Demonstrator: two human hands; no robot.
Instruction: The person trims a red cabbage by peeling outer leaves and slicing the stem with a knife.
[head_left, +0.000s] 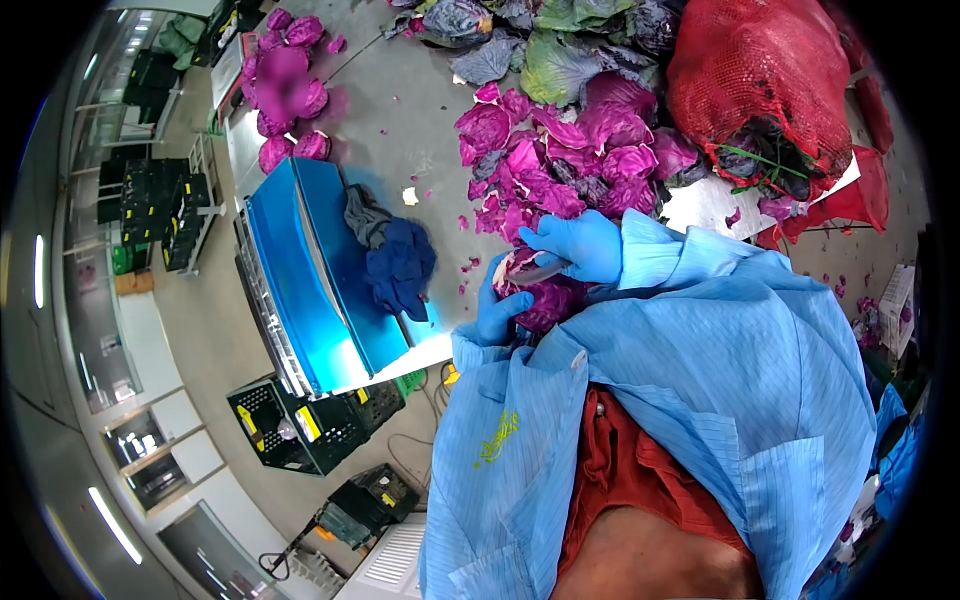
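Observation:
A red cabbage head [552, 303] rests in my blue-gloved left hand [497, 312], whose fingers and thumb wrap its left side. My right hand [578, 247], also gloved in blue, is closed around what looks like a small knife [540, 272]. Its grey blade lies against the cabbage's pale cut end; the handle is hidden by my fingers. Just beyond my hands is a heap of loose purple cabbage leaves [570, 150] on the grey table [400, 130].
Trimmed cabbages [285, 85] sit at the table's far left. A blue machine [320, 275] with a dark blue cloth [400, 265] stands left of me. A red mesh sack [760, 85] is at the right, darker outer leaves [555, 65] at the back. Black crates [290, 425] stand below.

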